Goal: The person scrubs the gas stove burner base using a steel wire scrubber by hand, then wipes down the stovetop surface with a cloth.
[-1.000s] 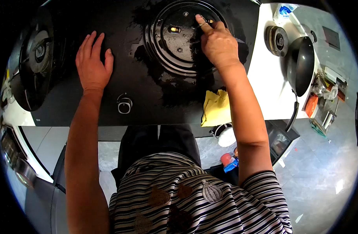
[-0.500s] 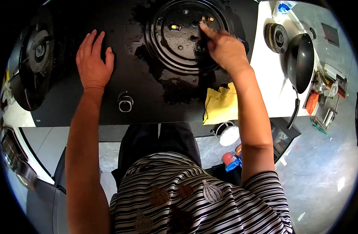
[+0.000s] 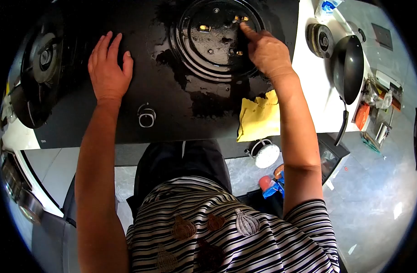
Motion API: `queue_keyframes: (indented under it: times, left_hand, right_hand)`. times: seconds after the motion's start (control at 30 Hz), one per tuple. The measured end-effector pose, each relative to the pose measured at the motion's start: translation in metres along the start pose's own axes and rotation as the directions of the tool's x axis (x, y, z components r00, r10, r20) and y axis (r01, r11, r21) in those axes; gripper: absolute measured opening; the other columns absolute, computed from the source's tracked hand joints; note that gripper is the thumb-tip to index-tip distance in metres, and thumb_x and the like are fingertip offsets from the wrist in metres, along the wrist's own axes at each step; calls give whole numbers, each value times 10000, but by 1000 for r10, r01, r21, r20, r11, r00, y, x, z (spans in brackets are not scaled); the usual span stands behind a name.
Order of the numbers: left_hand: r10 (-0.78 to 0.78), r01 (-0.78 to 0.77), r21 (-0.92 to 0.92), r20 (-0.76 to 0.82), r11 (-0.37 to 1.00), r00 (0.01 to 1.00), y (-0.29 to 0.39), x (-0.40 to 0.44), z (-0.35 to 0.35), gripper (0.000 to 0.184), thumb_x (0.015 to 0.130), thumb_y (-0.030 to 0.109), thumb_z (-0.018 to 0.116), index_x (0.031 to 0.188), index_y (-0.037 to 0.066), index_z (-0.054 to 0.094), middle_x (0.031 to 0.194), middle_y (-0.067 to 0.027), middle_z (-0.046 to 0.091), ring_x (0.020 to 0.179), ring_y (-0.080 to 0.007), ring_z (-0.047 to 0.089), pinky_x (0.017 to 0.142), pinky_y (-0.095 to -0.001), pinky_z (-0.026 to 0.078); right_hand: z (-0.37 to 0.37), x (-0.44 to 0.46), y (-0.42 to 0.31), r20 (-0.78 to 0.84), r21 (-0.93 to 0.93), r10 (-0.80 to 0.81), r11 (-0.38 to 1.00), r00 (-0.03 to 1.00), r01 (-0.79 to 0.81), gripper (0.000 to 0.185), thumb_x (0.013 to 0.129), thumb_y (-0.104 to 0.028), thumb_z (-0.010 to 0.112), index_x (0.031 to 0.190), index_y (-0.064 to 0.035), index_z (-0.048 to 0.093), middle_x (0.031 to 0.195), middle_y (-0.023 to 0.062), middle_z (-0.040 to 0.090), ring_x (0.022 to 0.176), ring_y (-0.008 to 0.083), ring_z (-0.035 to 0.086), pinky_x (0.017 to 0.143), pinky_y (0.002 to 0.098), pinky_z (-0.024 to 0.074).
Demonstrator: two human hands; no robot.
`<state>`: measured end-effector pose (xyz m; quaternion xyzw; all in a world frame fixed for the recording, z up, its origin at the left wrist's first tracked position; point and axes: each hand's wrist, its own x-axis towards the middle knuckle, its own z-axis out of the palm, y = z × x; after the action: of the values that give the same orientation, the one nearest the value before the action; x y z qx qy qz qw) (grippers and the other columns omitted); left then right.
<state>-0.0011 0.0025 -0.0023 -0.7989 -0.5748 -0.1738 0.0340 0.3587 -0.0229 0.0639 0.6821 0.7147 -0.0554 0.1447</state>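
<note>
Head view: hands apart.
Right hand: index finger at upper brass-coloured fitting; grip hidden.
Lower brass-coloured fitting: newly uncovered.
Left hand: open on flat black cooktop.

Blk wok on white ctr, printed bag nr far end, rnd white item below.
</note>
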Motion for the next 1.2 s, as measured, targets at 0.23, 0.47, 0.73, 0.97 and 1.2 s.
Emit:
queue_keyframes:
  times: [0.23,0.47,0.73,0.97,1.2]
  left_hand:
    - [-1,1,-13,9,1000,1000,0,1,0,428,908,275,579,1321,160,588,1422,-39,513,1365,-240,425,1133,-430,308]
    - [-8,8,6,19,1000,1000,0,0,-1,434,908,277,578,1326,158,584,1429,-41,506,1370,-238,418,1140,-430,298]
    - [-7,10,-41,66,999,998,-3,-3,1,462,970,285,533,1414,163,500,1481,-77,441,1396,-279,380,1154,-477,269]
    - [-4,7,-46,68,999,998,-4,-2,1,463,965,284,536,1413,170,499,1484,-76,438,1400,-276,376,1160,-473,266]
    - [-10,12,-15,91,1000,996,-3,-1,0,457,964,281,537,1405,167,503,1481,-75,441,1398,-275,378,1161,-470,264]
  right_hand:
    - [4,1,3,-43,86,43,996,998,-39,472,924,-263,529,1371,-415,532,1042,117,671,953,271,682,827,390,555]
    - [6,3,-17,-118,107,8,994,993,5,458,918,-201,556,1351,-347,568,1021,104,658,910,280,676,830,380,552]
    - [17,-5,14,-127,33,84,996,988,-80,432,942,-262,521,1355,-385,553,1022,128,671,871,289,697,763,403,572]
    - [18,0,11,-158,122,143,985,977,-124,443,924,-263,513,1354,-355,566,1064,138,668,932,297,688,800,410,560]
    - [0,-5,-27,2,52,150,987,989,-150,476,938,-282,520,1414,-276,509,1055,139,663,997,309,663,871,409,538]
